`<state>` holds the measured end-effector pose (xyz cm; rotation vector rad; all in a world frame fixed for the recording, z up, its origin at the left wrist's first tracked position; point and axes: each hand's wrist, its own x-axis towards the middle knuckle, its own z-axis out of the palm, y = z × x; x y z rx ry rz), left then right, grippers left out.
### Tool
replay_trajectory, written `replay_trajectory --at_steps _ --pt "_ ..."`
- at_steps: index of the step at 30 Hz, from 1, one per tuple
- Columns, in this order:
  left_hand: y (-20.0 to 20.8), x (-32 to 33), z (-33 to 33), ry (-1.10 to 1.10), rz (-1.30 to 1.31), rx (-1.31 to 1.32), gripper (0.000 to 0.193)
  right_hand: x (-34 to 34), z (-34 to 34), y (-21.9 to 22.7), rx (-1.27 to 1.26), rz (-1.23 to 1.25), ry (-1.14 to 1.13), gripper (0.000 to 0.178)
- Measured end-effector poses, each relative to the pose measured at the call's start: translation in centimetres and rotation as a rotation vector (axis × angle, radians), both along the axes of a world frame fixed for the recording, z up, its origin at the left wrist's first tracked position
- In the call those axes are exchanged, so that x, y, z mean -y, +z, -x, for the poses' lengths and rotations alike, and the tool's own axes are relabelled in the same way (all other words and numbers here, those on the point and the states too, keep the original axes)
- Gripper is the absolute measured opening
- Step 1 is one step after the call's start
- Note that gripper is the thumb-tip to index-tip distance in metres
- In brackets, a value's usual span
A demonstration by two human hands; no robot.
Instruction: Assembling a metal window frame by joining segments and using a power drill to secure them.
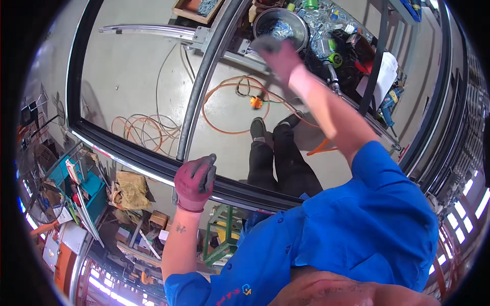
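Note:
A maroon glove with a grey palm covers my left hand [195, 182], which is over the near bar of a black metal frame [138, 162]. Its fingers are curled together; whatever they may hold is hidden. My right hand [279, 58], gloved alike, reaches across the frame to the near rim of a round metal bowl [302, 26]. Motion smears its fingers, so their grip does not show. Shiny small pieces [282, 30] lie inside the bowl. A grey metal tube [196, 102] crosses the frame, its near end close to my left hand.
Clear plastic bags [322, 43] and green tape rolls [335, 59] clutter the area right of the bowl. A blue power drill [390, 104] is farther right. An orange hose [204, 109] loops on the floor around an orange object [256, 102]. A wooden box [191, 14] sits far left.

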<state>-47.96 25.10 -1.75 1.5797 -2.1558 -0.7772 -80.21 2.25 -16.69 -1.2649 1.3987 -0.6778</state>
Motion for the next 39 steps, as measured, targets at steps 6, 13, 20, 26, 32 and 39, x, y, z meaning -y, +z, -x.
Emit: replay_trajectory --at_steps 6,13,20,26,32,39 --pt "0.1 0.5 -0.2 -0.038 0.046 0.089 0.053 11.2 4.2 -13.6 -1.055 -0.238 0.585 0.041" --pt "-0.7 -0.6 -1.4 -0.040 -0.004 0.067 0.063 11.1 3.6 -17.8 -1.009 -0.211 0.414 0.049" --pt "-0.7 0.2 -0.9 -0.058 -0.009 0.056 0.065 11.1 7.2 -22.0 -0.955 -0.186 0.486 0.049" --pt "-0.6 -1.1 -1.4 -0.034 -0.041 0.074 0.070 10.2 6.2 -19.0 -0.907 -0.169 0.539 0.052" --pt "-0.3 -0.1 -0.7 -0.014 -0.027 0.057 0.070 10.3 11.7 -15.9 -0.804 -0.061 0.439 0.050" --pt "0.3 -0.3 -0.2 0.041 0.005 0.076 0.061 2.0 7.7 -4.5 -0.713 0.041 -0.027 0.043"
